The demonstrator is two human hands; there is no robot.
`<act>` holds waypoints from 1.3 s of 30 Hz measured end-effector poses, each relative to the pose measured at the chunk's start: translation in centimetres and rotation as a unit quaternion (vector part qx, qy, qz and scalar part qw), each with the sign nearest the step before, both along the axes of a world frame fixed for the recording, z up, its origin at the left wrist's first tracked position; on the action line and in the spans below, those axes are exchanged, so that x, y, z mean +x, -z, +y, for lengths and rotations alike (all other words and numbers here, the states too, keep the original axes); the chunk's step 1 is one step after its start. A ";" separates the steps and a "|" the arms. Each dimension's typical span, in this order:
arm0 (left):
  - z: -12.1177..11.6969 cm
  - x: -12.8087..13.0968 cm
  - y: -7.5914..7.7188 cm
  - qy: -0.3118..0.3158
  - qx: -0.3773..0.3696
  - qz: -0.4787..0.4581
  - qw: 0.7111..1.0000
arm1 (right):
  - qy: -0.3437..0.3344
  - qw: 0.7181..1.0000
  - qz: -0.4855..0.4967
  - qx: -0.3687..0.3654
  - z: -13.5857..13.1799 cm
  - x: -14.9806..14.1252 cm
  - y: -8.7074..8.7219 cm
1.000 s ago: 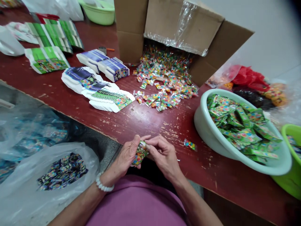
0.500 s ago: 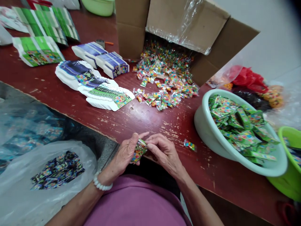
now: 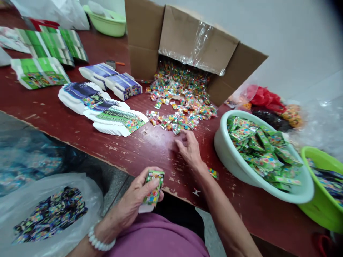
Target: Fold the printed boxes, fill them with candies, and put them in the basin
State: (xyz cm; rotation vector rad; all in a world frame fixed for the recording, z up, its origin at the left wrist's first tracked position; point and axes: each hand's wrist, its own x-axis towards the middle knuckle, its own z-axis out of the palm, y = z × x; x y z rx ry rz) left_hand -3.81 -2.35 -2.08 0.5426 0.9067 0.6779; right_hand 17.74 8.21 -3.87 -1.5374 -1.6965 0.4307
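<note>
— Left grip [image 3: 134, 192]?
— Closed on a printed carton [image 3: 153, 189], right over the counter [image 3: 150, 150] edge.
— Right grip [image 3: 189, 150]?
— Open, just beside the wrapped candies [image 3: 182, 103], a plastic basin [image 3: 222, 150] nearby.

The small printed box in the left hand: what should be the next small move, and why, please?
Probably the right hand should pick up a few wrapped candies: its fingers are right at the pile's edge, while the left hand grips the small printed box.
</note>
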 end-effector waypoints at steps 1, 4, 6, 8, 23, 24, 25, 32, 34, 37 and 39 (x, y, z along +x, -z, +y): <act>-0.5 -0.1 0.2 0.011 -0.017 -0.020 1.000 | 0.003 1.000 -0.029 0.005 1.5 0.7 0.6; -1.8 -0.9 1.0 0.029 -0.055 -0.039 0.997 | 0.003 1.000 -0.002 -0.013 4.4 1.8 2.0; -2.2 -2.0 1.8 0.038 -0.065 -0.029 0.997 | 0.021 0.998 0.051 -0.019 4.9 2.2 2.4; -2.0 -3.7 2.3 0.065 -0.035 0.001 0.997 | 0.048 0.995 0.089 -0.016 4.5 2.5 2.5; 1.5 -7.8 1.9 0.272 0.074 0.090 0.955 | 0.077 0.842 0.505 -0.171 -4.9 0.6 -3.0; 1.5 -7.1 1.7 0.237 0.058 0.074 0.967 | 0.071 0.839 0.508 -0.183 -5.4 0.2 -3.2; 1.5 -6.3 1.4 0.209 0.049 0.061 0.975 | 0.066 0.834 0.511 -0.195 -5.8 -0.1 -3.4; 1.6 -2.0 -0.5 0.116 0.072 0.036 0.990 | 0.028 0.842 0.483 -0.238 -8.2 -1.5 -4.0; 1.6 -1.4 -0.9 0.116 0.083 0.039 0.989 | 0.003 0.855 0.460 -0.241 -8.7 -1.8 -3.7; 1.4 -0.7 -1.3 0.119 0.100 0.054 0.986 | -0.020 0.881 0.414 -0.227 -9.4 -2.1 -3.0; 1.1 -0.3 -1.4 0.112 0.109 0.066 0.985 | -0.033 0.911 0.355 -0.206 -9.8 -2.3 -2.6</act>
